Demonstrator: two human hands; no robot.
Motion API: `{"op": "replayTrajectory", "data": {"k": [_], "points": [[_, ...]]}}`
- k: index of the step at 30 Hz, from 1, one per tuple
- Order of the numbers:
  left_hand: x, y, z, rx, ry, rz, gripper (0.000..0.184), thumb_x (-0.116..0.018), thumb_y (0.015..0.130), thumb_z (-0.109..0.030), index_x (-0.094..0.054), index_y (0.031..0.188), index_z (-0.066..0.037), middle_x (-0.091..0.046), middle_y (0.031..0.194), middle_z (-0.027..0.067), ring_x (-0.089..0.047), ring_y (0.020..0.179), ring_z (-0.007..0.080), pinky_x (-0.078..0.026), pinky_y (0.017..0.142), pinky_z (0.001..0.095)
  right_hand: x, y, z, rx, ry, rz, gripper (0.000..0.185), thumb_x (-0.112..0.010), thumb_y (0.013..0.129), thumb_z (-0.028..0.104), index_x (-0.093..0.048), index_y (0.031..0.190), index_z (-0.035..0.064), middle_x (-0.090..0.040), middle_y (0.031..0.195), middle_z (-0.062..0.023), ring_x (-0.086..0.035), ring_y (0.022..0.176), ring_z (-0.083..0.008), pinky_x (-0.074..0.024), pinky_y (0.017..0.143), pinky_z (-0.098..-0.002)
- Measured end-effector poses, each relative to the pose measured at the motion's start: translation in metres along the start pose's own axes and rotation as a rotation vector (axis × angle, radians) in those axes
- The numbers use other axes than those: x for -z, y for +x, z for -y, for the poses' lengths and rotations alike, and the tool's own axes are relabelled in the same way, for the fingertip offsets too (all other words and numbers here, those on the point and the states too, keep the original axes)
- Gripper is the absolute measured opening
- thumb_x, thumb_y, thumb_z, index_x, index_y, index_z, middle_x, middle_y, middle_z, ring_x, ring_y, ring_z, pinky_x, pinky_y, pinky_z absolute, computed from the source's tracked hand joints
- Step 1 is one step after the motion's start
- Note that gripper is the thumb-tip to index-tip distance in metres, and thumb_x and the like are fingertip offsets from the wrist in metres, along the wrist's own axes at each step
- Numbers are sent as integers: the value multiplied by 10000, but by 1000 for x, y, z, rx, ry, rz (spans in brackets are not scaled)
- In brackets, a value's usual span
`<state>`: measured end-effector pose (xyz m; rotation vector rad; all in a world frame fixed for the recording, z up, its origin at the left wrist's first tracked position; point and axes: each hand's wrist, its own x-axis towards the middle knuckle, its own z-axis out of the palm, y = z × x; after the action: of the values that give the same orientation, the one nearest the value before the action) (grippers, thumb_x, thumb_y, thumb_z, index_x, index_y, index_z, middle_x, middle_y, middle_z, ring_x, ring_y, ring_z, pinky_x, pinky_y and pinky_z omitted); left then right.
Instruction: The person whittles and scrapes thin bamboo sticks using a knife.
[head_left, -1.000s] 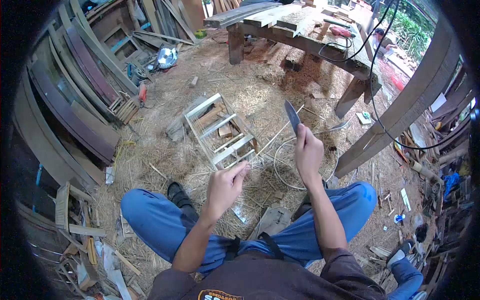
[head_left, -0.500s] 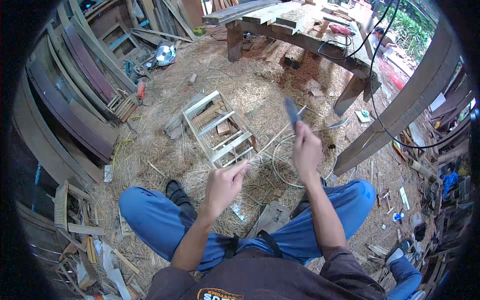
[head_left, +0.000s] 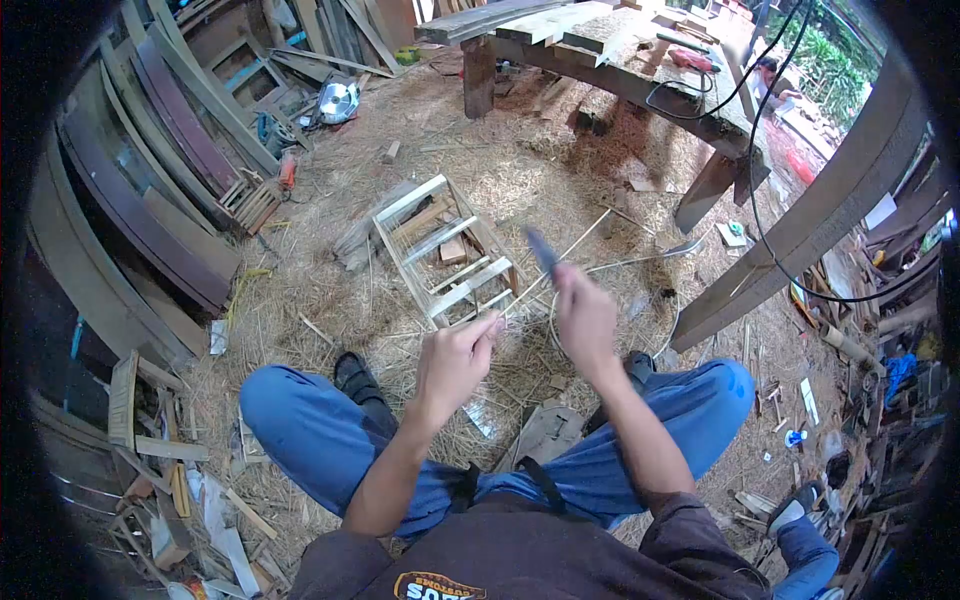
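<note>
My left hand (head_left: 457,362) is closed in a pinch on one end of a thin strip (head_left: 572,249), which slants up and away to the right. My right hand (head_left: 585,318) is wrapped round the handle of a knife (head_left: 542,250), its blurred blade pointing up and left, close to the strip. Beyond my left hand a slatted wooden frame (head_left: 412,201) lies on the floor. A thin hoop (head_left: 672,330) lies partly hidden behind my right hand.
A wooden workbench (head_left: 630,78) with boards and a red tool stands ahead. A circular saw (head_left: 338,102) lies at the upper left, near leaning planks (head_left: 165,130). A slanting post (head_left: 790,230) and hanging cable are at right. Other people are partly visible at the right.
My right hand has moved left and slightly down with the knife, nearer to my left hand. My left hand keeps its pinch on the strip.
</note>
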<state>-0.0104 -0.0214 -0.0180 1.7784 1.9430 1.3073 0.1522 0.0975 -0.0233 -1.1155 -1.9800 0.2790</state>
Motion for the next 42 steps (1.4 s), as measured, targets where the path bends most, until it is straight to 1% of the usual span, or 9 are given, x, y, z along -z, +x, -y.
{"op": "replayTrajectory", "data": {"k": [7,11,18,20,24,30,35,39,42], "points": [[-1,2,6,31,-20,-11,215,-642,973,-146,-727,1131,-28,-689,788,223,-691,606,283,-496,558,375,-10,5,12,68,72,-25,287,-517,1055,267,-664,901,74,-634,663,-187,-640,573,-376,-472,508,-461],[3,3,-4,40,-16,34,221,-640,976,-161,-723,1130,-26,-657,732,221,-663,569,292,-475,543,381,5,15,3,-136,22,11,287,-523,1051,266,-678,903,75,-642,678,-189,-652,602,-366,-484,530,-458],[2,3,9,42,32,27,221,-645,975,-185,-737,1123,-50,-655,724,217,-666,582,319,-479,545,399,-11,-6,24,171,81,45,249,-543,1044,265,-676,942,81,-628,654,-150,-639,559,-342,-464,497,-433],[6,6,4,-32,72,-7,218,-648,971,-190,-744,1124,-68,-674,740,205,-676,599,320,-497,563,409,5,7,12,4,3,63,225,-581,1025,273,-669,968,74,-656,692,-146,-653,577,-341,-476,512,-432],[14,5,5,-39,147,-9,221,-654,951,-169,-747,1115,-55,-733,919,176,-684,742,351,-544,702,439,34,20,17,-102,71,-24,249,-662,976,305,-657,990,56,-711,770,-138,-687,635,-334,-519,580,-427],[24,10,0,-149,384,25,172,-698,892,-170,-770,1042,-127,-722,960,65,-624,929,266,-461,912,440,49,20,16,-11,50,362,311,-715,921,332,-686,1053,52,-729,816,-156,-711,744,-365,-553,693,-437],[45,30,-19,-322,511,-119,155,-728,859,-134,-781,1004,-141,-635,1253,111,-509,1233,324,-330,1094,503,61,20,16,-87,38,576,278,-723,909,351,-781,967,86,-699,787,-222,-698,770,-400,-541,704,-468],[79,67,-62,-475,538,-270,201,-730,859,-135,-767,1055,-161,-548,1373,165,-401,1361,368,-259,1156,535,70,40,18,-69,380,656,345,-738,909,374,-784,976,38,-660,664,-134,-637,609,-223,-505,630,-408],[102,94,-86,-515,487,-394,255,-715,866,-100,-726,1119,-130,-560,1357,158,-458,1325,346,-337,1125,488,92,61,34,-255,590,702,348,-719,948,385,-760,946,40,-590,618,9,-459,525,-56,-359,485,-276]]}}
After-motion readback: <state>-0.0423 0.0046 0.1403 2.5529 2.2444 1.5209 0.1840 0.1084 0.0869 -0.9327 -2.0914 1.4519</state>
